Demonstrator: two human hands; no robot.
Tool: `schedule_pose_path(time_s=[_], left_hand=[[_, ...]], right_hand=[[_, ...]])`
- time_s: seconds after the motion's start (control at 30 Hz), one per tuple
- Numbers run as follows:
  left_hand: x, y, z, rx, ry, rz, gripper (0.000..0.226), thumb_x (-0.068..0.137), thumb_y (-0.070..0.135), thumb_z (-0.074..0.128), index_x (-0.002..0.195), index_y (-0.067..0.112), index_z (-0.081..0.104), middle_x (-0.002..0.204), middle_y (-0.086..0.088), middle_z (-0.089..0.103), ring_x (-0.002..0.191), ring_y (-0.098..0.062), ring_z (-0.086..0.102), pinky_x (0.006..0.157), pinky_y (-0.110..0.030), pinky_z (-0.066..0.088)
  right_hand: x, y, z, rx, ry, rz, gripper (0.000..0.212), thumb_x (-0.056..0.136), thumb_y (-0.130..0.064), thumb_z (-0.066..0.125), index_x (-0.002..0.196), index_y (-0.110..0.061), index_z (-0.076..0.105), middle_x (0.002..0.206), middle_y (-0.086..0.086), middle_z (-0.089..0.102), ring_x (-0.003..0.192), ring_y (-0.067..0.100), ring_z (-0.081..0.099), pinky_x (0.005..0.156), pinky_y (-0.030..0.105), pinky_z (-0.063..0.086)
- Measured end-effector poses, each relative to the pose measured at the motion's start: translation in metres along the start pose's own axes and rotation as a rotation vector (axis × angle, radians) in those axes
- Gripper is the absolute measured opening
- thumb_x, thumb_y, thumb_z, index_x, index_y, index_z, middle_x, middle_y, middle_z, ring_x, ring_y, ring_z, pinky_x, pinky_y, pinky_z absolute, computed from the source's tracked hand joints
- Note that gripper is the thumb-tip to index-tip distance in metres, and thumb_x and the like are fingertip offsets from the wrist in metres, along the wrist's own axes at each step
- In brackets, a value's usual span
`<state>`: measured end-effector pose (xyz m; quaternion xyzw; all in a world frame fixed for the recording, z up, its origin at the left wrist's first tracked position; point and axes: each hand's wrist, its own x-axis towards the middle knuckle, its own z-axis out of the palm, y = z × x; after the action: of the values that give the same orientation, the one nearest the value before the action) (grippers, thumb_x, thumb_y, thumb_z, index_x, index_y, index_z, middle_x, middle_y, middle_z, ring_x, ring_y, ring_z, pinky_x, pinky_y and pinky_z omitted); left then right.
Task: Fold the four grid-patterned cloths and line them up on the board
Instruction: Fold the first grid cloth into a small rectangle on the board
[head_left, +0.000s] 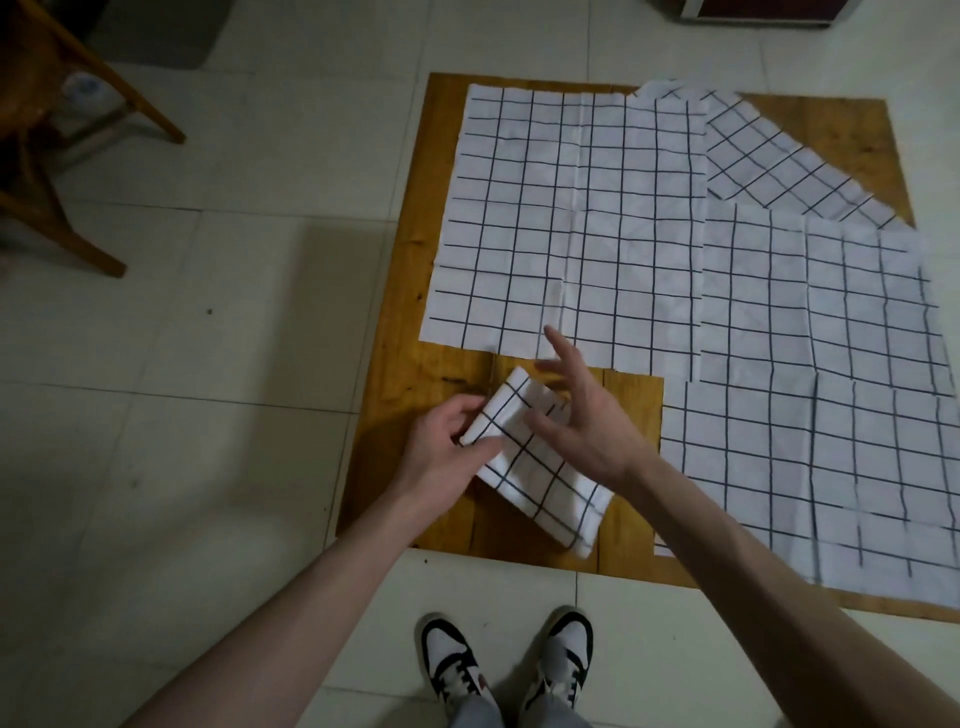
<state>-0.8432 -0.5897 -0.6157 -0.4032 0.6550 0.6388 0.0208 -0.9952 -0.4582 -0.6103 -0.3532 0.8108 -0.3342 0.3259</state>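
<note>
floor (234, 338): pale tiles.
board (631, 405): wood, flat on floor.
left hand (447, 441): pinches folded cloth (540, 467).
right hand (582, 415): fingers spread, above it.

**Hidden and cut off**

Near-right cloth (810, 467): right edge runs out of frame; near corner blurred. Angled cloth (779, 156): lower part tucked under neighbouring cloths. Folded cloth (535, 467): upper right portion covered by the right hand (582, 415). Wooden board (410, 364): mostly covered by cloths. Chair (62, 130): only legs in frame. Cabinet (753, 10): cropped at top edge.
</note>
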Motion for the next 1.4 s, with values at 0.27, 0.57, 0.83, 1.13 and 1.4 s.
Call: schedule_pose_path(time_s=[0.27, 0.57, 0.83, 1.13, 1.4], left_hand=[[-0.004, 0.014, -0.024, -0.246, 0.16, -0.076, 0.037, 0.088, 0.024, 0.081, 0.12, 0.033, 0.067, 0.109, 0.012, 0.069, 0.101, -0.002, 0.065, 0.084, -0.021, 0.05], [-0.02, -0.01, -0.056, 0.04, 0.062, -0.091, 0.01, 0.097, 0.02, 0.07, 0.108, 0.023, 0.07, 0.111, 0.007, 0.073, 0.103, -0.008, 0.068, 0.076, -0.021, 0.057], [-0.015, -0.031, -0.073, 0.1, 0.306, 0.018, 0.01, 0.097, 0.016, 0.07, 0.106, 0.021, 0.07, 0.106, 0.008, 0.072, 0.102, -0.004, 0.066, 0.083, -0.014, 0.048], [-0.008, -0.043, -0.061, 0.361, 0.47, 0.043, 0.019, 0.098, 0.016, 0.068, 0.116, 0.019, 0.067, 0.103, 0.009, 0.068, 0.085, -0.002, 0.062, 0.07, -0.019, 0.049], [-0.014, -0.048, -0.054, 0.719, 0.493, 0.088, 0.028, 0.098, 0.024, 0.067, 0.123, 0.018, 0.057, 0.112, 0.002, 0.059, 0.09, -0.012, 0.055, 0.068, -0.025, 0.041]], right_hand=[[-0.021, -0.005, 0.009, 0.692, -0.09, 0.284, 0.026, 0.098, -0.023, 0.067, 0.123, -0.018, 0.066, 0.11, -0.001, 0.076, 0.102, 0.018, 0.073, 0.083, 0.032, 0.059], [-0.035, -0.016, 0.046, 0.765, 0.12, 0.332, 0.018, 0.099, -0.023, 0.066, 0.115, -0.015, 0.069, 0.107, 0.002, 0.076, 0.104, 0.022, 0.072, 0.085, 0.034, 0.06], [-0.016, -0.027, 0.08, 0.429, 0.211, 0.299, 0.034, 0.1, -0.032, 0.064, 0.132, -0.023, 0.059, 0.109, -0.008, 0.067, 0.101, 0.011, 0.068, 0.088, 0.041, 0.063], [0.001, -0.025, 0.101, 0.125, 0.324, 0.197, 0.045, 0.099, -0.019, 0.066, 0.142, -0.019, 0.052, 0.109, -0.009, 0.068, 0.091, 0.002, 0.066, 0.072, 0.009, 0.055], [0.002, -0.018, 0.104, -0.166, 0.278, 0.102, 0.059, 0.094, -0.021, 0.07, 0.145, -0.021, 0.042, 0.12, -0.002, 0.061, 0.102, 0.017, 0.063, 0.087, 0.04, 0.061]])
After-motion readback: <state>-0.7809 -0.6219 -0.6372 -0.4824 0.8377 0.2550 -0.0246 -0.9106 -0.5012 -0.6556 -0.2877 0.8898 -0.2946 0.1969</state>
